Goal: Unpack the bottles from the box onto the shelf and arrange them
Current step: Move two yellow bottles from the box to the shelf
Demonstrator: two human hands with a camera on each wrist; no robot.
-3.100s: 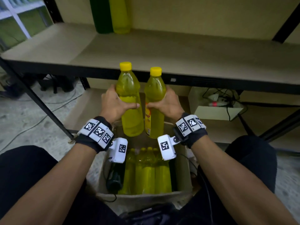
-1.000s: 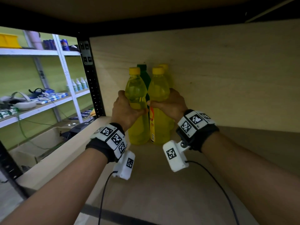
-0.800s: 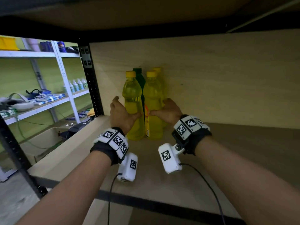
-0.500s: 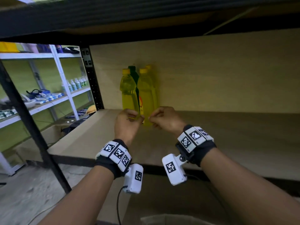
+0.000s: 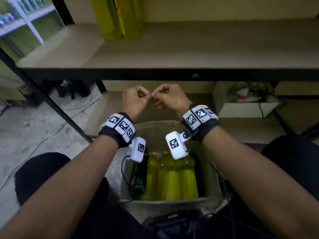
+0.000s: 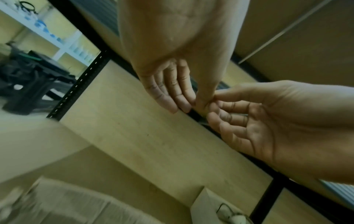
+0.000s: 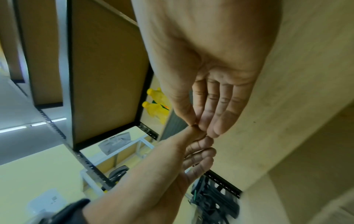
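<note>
both hands (image 5: 151,99) empty, loosely curled; shelf bottles (image 5: 119,18) cut off, perhaps four.

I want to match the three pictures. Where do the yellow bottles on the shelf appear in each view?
Head: yellow bottles at the top edge, left of centre, at the back of the shelf.
Left wrist: not in it.
Right wrist: yellow bottles small, left of the right hand.
Shared landmark: the two hands, fingertips touching.
</note>
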